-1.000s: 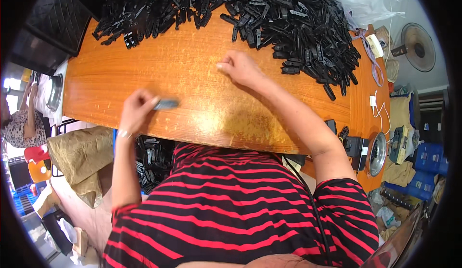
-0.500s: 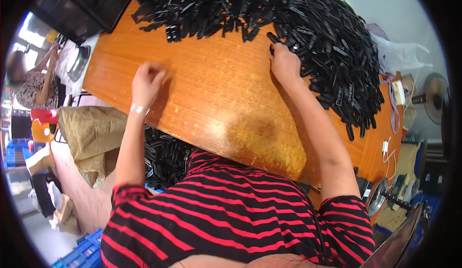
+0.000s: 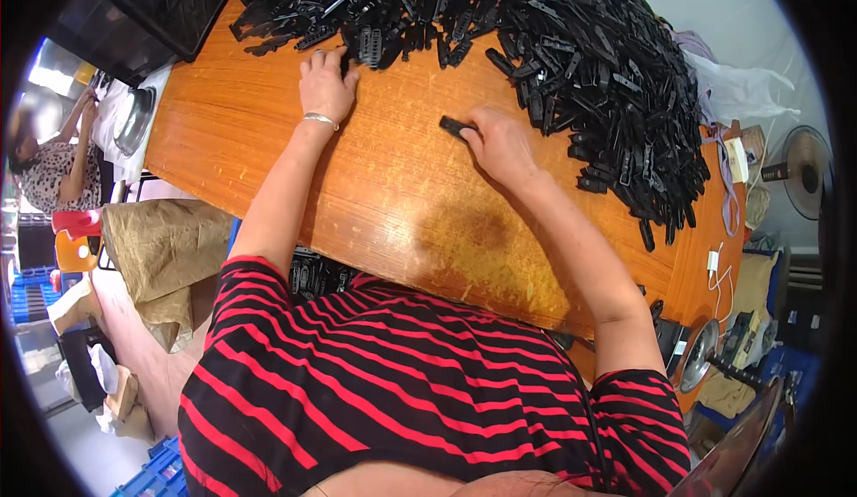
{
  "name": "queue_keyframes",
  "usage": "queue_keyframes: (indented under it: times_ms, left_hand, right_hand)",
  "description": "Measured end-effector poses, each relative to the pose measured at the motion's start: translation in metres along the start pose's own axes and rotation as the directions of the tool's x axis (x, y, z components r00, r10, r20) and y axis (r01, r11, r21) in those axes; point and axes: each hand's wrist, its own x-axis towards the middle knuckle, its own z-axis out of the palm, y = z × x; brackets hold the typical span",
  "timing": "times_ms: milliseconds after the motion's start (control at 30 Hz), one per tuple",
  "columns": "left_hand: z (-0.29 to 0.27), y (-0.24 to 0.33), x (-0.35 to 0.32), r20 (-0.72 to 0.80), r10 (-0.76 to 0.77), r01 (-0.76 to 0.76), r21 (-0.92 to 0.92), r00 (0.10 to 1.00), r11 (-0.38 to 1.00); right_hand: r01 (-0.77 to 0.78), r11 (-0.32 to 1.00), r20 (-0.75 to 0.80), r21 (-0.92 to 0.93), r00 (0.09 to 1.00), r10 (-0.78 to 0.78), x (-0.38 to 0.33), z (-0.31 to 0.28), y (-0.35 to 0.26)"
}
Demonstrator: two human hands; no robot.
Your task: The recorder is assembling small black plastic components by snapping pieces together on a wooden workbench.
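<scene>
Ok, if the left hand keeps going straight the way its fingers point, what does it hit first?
Most likely the near edge of the black clip pile: the left hand points up the wooden table, fingertips almost at it.

A heap of clips [image 3: 553, 41] lies along the table's [image 3: 393, 193] far edge, a crate [image 3: 152, 6] at its left.

We find few packages here. A crumpled brown sack [image 3: 156, 256] slumps on the floor left of the surface [image 3: 393, 202], its mouth open. Blue plastic crates [image 3: 152, 477] sit at the near left, and another stack [image 3: 22, 287] lies further left. A white plastic bag [image 3: 741, 91] rests at the far right. We see no labels, signs or screens.
</scene>
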Motion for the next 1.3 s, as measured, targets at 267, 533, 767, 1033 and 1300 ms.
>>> queue_keyframes:
  times_ms: [267,533,767,1033,1300]
  left_hand:
    - [-0.033,0.054,-0.064,0.078,0.223,-0.182,-0.35,0.972,0.919]
    - [-0.042,0.048,-0.071,0.043,0.205,-0.169,-0.415,0.978,0.894]
    - [-0.042,0.059,-0.07,-0.021,0.298,-0.296,-0.217,0.954,0.93]
    - [-0.044,0.067,-0.065,0.081,0.286,-0.276,-0.109,0.955,0.955]
    - [-0.052,0.061,-0.07,0.176,0.305,-0.288,-0.117,0.936,0.95]
  right_hand:
    - [0.026,0.987,0.085,0.16,0.996,-0.04,-0.007,0.009,-0.026]
    - [0.064,0.995,0.073,0.082,0.995,-0.07,-0.016,0.011,-0.025]
    - [0.095,0.991,0.108,0.089,0.989,-0.105,-0.022,0.017,-0.036]
    - [0.083,0.991,0.125,0.103,0.988,-0.096,-0.024,0.014,-0.039]
    - [0.084,0.989,0.102,0.122,0.99,-0.097,-0.024,0.014,-0.035]
